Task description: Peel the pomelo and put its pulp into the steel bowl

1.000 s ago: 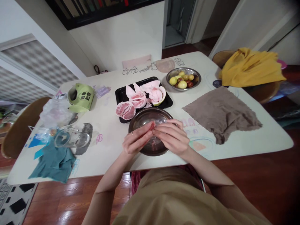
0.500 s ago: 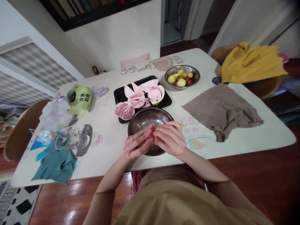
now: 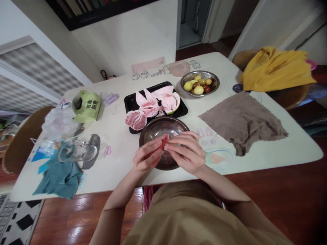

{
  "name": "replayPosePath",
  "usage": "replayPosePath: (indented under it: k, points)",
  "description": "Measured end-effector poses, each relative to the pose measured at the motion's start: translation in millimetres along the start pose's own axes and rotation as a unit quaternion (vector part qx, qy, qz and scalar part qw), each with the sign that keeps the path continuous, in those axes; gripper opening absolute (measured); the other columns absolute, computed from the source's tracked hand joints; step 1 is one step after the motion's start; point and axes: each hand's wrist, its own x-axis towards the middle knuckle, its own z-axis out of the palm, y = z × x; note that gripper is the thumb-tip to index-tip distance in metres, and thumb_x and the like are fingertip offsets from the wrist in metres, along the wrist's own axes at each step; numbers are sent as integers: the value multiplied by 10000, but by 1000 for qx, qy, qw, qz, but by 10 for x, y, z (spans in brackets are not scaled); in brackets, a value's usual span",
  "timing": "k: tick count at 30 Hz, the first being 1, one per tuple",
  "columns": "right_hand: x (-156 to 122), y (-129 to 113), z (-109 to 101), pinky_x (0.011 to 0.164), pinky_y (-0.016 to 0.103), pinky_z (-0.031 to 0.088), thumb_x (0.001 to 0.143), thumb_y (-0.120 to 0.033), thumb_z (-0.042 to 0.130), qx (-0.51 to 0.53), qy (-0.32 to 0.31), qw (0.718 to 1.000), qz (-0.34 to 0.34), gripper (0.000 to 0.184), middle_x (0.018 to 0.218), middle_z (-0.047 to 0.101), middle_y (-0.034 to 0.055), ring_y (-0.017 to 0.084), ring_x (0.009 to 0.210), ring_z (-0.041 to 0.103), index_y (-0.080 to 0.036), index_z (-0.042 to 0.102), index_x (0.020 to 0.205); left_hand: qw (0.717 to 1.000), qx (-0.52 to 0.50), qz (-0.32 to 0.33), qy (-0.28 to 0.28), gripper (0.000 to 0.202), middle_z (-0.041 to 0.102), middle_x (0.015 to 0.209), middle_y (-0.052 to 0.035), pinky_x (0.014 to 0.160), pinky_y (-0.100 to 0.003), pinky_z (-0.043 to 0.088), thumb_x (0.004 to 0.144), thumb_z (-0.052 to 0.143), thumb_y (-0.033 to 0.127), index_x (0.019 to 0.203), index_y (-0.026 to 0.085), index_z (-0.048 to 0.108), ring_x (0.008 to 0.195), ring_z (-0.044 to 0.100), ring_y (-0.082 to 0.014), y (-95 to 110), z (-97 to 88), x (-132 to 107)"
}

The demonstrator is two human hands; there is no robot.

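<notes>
Over a steel bowl (image 3: 146, 132), my left hand (image 3: 146, 156) is closed around a red pomelo segment (image 3: 163, 143). Fingers of my right hand (image 3: 189, 151) are pinched together at the segment's right edge; what lies between their tips is mostly hidden. Right behind the bowl, a black tray (image 3: 130, 101) carries pomelo pieces (image 3: 149, 108) with pink flesh, along with pale pink peel (image 3: 163, 91). One cut pomelo chunk (image 3: 136, 120) rests at the tray's front left corner. Part of the bowl is covered by my hands.
A second steel bowl (image 3: 216, 89) holds several round fruits. To the right lies a brown cloth (image 3: 245, 119). On the left are a green paper package (image 3: 88, 106), a clear plastic bag (image 3: 60, 122), a glass pitcher (image 3: 76, 151) lying sideways and a teal cloth (image 3: 60, 178).
My hands have drawn slightly apart, the left one shifting a little left with the pomelo segment and the right one a little right. The things on the table stay put.
</notes>
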Motion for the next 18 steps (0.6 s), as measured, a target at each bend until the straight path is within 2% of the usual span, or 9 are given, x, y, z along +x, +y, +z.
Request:
replayPosePath:
  k: [4,6,9,14,18]
  points:
    - [50,-30,-45,840,432,549,846,-72,767,67,-18,994,89,234,901,785,25,193,797,732,-248,766,1000,996,0,91,-13,201,757,1192,-44,968,-473,677,923,764,270,1113,250,702,1218,724,-275,17,-26,71]
    - [50,-39,-50,828,432,546,852,-80,756,85,-17,987,133,221,899,773,16,190,790,715,-262,763,977,995,-4,100,-22,243,747,1231,-34,982,-477,673,911,773,227,1138,276,700,1251,706,-277,28,-28,89]
    - [26,-42,-33,821,431,546,849,-84,744,91,-3,982,163,204,892,760,14,193,790,699,-264,758,945,994,5,104,-18,265,742,1250,-34,977,-483,676,917,763,212,1162,290,701,1254,704,-278,52,0,105]
    - [14,-41,4,846,436,548,872,-87,719,98,-12,981,169,205,912,762,22,200,828,711,-260,749,977,992,37,110,39,296,739,1266,-57,944,-456,694,958,706,184,1240,273,690,1208,730,-265,85,89,166]
    - [38,-30,-1,874,457,531,860,-123,778,53,-23,990,125,191,915,770,28,207,822,715,-257,741,991,991,31,127,29,360,726,1306,-83,960,-437,690,962,688,143,1309,238,667,1218,724,-269,108,112,241]
